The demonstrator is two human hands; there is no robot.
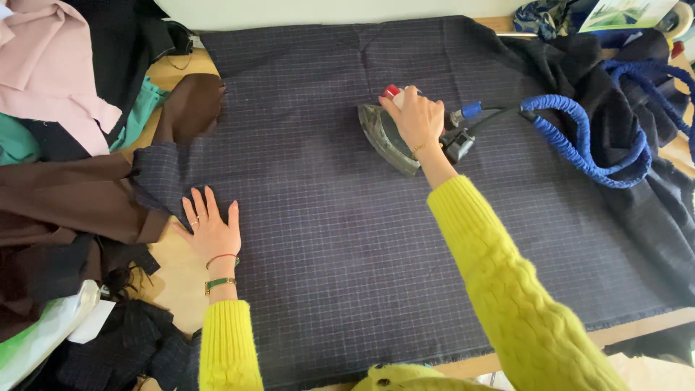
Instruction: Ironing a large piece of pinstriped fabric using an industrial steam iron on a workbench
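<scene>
Left hand is laid flat, fingers spread, on the near-left edge of the dark checked cloth, well apart from the iron. Farther in, right hand is wrapped shut around the iron's handle; the iron sits on the cloth's far middle, under those fingers. Handle is mostly hidden, probably red-capped. Blue hose is seen right of the iron.

Soft even daylight, mostly sharp
</scene>
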